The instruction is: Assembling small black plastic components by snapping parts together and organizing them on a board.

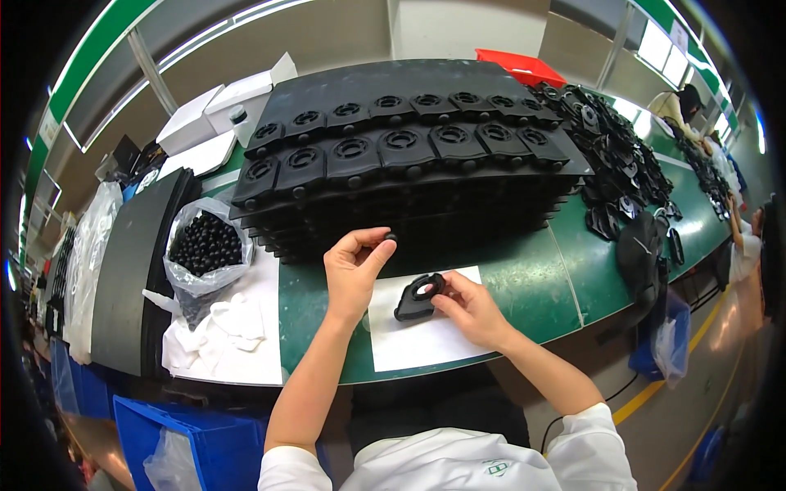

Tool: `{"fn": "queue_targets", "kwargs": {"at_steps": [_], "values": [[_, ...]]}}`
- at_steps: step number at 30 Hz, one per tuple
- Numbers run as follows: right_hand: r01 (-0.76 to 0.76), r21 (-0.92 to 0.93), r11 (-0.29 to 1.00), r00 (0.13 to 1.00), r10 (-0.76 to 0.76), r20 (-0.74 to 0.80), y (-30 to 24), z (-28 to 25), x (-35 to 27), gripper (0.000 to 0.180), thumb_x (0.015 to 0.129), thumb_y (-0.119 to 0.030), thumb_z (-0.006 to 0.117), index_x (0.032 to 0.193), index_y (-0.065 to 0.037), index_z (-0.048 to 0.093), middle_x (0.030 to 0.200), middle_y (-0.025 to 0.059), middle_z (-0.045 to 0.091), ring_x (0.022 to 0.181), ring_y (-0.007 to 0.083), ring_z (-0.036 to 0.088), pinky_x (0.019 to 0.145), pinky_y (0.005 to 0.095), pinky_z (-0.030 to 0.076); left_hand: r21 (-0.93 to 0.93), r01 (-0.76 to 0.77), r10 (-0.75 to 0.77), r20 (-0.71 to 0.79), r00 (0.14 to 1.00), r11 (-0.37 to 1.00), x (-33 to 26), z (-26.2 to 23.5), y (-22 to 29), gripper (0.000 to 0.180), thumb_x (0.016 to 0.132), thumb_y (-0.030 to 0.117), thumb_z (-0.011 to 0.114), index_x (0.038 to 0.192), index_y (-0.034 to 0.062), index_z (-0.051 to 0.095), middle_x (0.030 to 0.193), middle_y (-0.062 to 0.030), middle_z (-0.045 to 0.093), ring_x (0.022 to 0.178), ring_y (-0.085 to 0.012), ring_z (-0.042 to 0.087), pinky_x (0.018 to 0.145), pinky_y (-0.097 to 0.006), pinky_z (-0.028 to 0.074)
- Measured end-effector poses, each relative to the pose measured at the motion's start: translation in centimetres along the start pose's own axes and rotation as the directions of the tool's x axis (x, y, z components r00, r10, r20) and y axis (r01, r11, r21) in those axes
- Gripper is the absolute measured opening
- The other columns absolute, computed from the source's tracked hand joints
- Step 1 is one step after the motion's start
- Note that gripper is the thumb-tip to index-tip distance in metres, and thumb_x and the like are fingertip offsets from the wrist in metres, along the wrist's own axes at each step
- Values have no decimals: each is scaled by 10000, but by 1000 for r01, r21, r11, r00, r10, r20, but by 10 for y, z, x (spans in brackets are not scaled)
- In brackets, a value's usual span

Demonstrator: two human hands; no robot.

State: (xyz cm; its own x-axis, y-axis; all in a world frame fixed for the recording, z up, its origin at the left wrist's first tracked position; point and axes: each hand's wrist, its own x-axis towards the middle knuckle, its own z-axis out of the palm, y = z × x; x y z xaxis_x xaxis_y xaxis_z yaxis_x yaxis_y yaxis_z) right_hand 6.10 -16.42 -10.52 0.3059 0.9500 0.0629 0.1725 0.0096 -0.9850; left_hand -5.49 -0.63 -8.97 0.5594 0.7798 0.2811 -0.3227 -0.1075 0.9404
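Between thumb and fingertips, my left hand (352,272) pinches a small round black piece (390,236), mostly covered by the fingers. It is raised above the table, in front of the stacked trays. My right hand (475,313) grips a flat black plastic part (412,306) with a ring-shaped opening at one end. That part is tilted over a white sheet of paper (395,353) on the green table (327,360). Similar black parts (352,149) stand in rows on the stack of black trays (360,80) ahead. Left of my arm, an open plastic bag (182,274) holds many small black balls (205,244).
A heap of loose black parts (614,155) covers the table at the right, near a red bin (524,65). White cloths (217,334) and dark panels (135,270) lie at the left. Blue crates (196,442) stand below the table edge. Another person (667,106) is at the far right.
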Motion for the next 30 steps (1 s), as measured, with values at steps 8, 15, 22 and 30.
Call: {"fn": "queue_targets", "kwargs": {"at_steps": [8, 15, 22, 30], "values": [[153, -297, 942, 988, -157, 10, -5, 3, 0, 138, 824, -32, 564, 957, 0, 545, 814, 73, 507, 699, 161, 510, 630, 266, 419, 20, 12, -12, 5, 1000, 1000, 1, -3, 0, 192, 775, 64, 687, 949, -4, 643, 830, -26, 634, 732, -61, 561, 674, -173, 443], [157, -212, 964, 983, -173, -56, 7, 0, 3, 164, 831, 1, 539, 995, -8, 529, 838, 73, 517, 721, 157, 532, 646, 258, 438, 7, 44, -44, 6, 999, 999, 1, -3, 0, 199, 779, 67, 685, 959, -4, 641, 838, -28, 633, 742, -63, 562, 683, -179, 446], [205, -353, 913, 972, -231, -32, -4, 2, 3, 184, 818, 29, 534, 996, -19, 528, 825, 81, 513, 714, 176, 530, 638, 265, 433, 19, 48, -48, -5, 999, 999, 1, -5, 1, 214, 787, 73, 677, 980, -9, 636, 839, -31, 631, 742, -63, 555, 693, -181, 440], [258, -240, 936, 966, -243, 91, 3, 6, 2, 196, 801, 13, 560, 991, -27, 537, 834, 79, 532, 735, 199, 525, 649, 289, 429, -19, 58, -58, -2, 998, 998, 2, -3, 1, 259, 797, 118, 672, 1006, -23, 615, 843, -25, 621, 688, -58, 488, 617, -189, 387]]}}
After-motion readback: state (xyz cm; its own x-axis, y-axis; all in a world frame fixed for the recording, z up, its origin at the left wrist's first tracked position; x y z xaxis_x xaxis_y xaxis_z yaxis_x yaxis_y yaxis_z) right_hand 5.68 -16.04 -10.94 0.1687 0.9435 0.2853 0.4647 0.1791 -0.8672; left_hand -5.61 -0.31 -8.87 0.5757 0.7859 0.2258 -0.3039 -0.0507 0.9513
